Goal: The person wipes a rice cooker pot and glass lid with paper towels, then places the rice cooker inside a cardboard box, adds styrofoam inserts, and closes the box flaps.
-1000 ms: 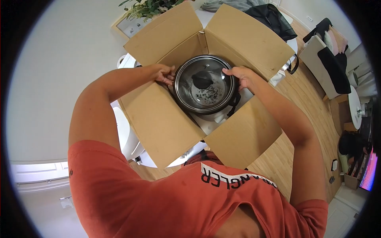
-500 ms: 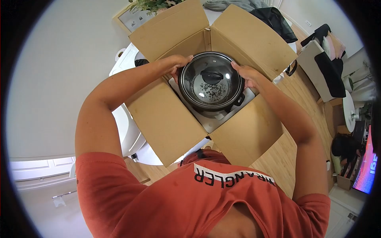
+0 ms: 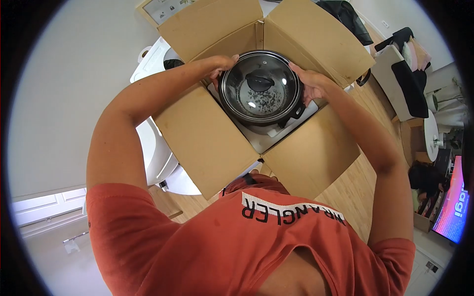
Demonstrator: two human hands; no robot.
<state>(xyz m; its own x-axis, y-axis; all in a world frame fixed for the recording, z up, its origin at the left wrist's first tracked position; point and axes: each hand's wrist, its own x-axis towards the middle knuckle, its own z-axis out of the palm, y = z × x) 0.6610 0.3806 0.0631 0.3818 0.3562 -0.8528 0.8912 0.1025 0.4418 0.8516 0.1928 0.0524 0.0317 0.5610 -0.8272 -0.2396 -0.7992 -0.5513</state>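
Observation:
A black round pot (image 3: pixel 236 111) with a clear glass lid (image 3: pixel 247 101) and a black lid knob (image 3: pixel 259 81) sits in the opening of a cardboard box (image 3: pixel 207 143). Dark specks or droplets show on the lid. My left hand (image 3: pixel 224 66) grips the pot's left rim, its fingers partly hidden below the edge. On the right side, my right hand (image 3: pixel 310 84) is closed around the rim, thumb on top. A black side handle (image 3: pixel 297 113) sticks out below my right hand. White packing material (image 3: pixel 269 140) shows under the pot.
All the box flaps are folded outward. A white rounded object (image 3: pixel 157 158) stands left of the box. Beyond lie a black bag-like item (image 3: pixel 345 22), a chair with clothes (image 3: pixel 407 81), a person (image 3: pixel 425 180) and a lit screen (image 3: pixel 454 202) at far right.
The view has tipped slightly, so box and pot appear higher in the picture. Both hands keep their hold on the pot, which has shifted slightly left against the box.

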